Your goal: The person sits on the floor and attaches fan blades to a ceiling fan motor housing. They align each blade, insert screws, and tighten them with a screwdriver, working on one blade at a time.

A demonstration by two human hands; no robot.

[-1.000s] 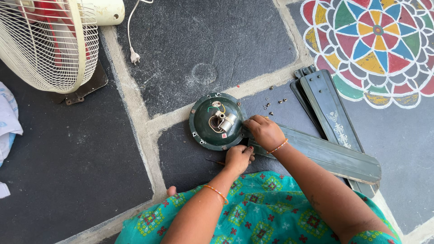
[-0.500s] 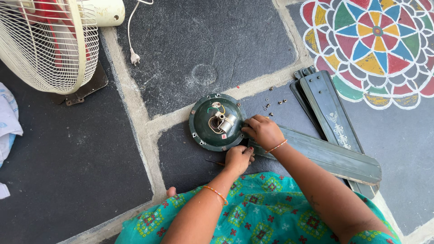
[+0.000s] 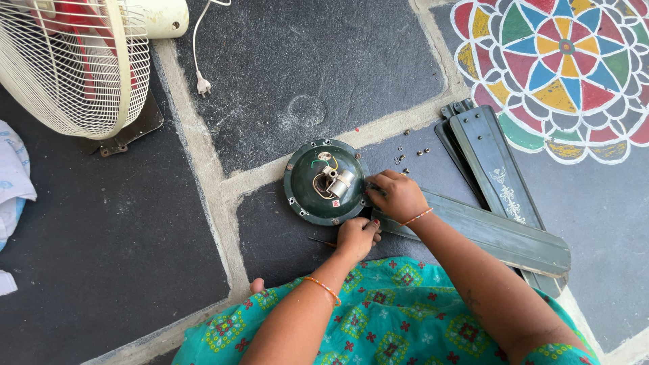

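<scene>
A round dark green fan motor (image 3: 312, 196) lies face up on the stone floor, with wires and a pale cylinder at its centre. A long green fan blade (image 3: 493, 233) reaches from its right rim. My right hand (image 3: 399, 195) rests where the blade meets the rim, its fingertips pinched on something too small to name. Just below the motor, my left hand (image 3: 356, 236) is curled shut on the blade's near end. A thin tool (image 3: 319, 240) lies on the floor beside that hand.
More green blades (image 3: 483, 145) lie stacked to the right, with several loose screws (image 3: 405, 154) scattered above the motor. A cream pedestal fan (image 3: 74, 67) and its plug (image 3: 201, 85) are at top left. A painted floor pattern (image 3: 561, 61) is at top right, white cloth (image 3: 13, 182) at left.
My right hand has shifted slightly right along the motor's rim and its fingers have tightened. My left hand and the motor have stayed where they were.
</scene>
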